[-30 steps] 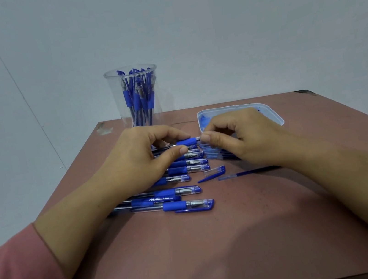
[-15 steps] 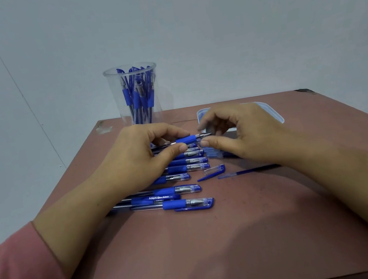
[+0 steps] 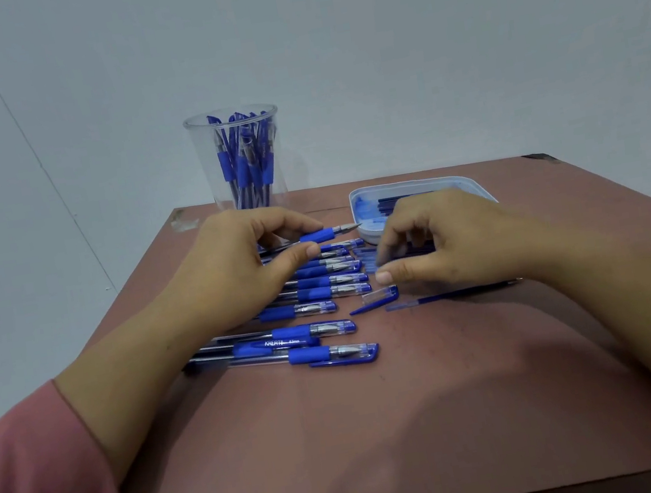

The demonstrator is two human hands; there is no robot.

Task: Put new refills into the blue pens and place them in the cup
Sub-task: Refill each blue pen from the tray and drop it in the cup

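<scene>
Head view, the only one: the cup (image 3: 238,162) at the far edge of the table (image 3: 386,428) already holds a bunch of blue pens, so we judge a good part done; about ten table pens (image 3: 321,285) lie in a row near the left forearm, so we'd say plenty is left; whether they hold new refills we cannot tell.

Left hand (image 3: 229,270) grips one pen (image 3: 322,235), index finger curled over the barrel, thumb just under it; its bare tip points right toward the tray (image 3: 359,198); the pen is off the table, above the row.

Right hand (image 3: 443,244) hovers by the tray's near corner, fingers curled, thumb stretched out apart from them; whether it pinches anything we cannot tell.

A loose cap (image 3: 379,297) lies just below that thumb, not touching; a loose refill (image 3: 451,294) lies beside it; capping looks next to us.
</scene>
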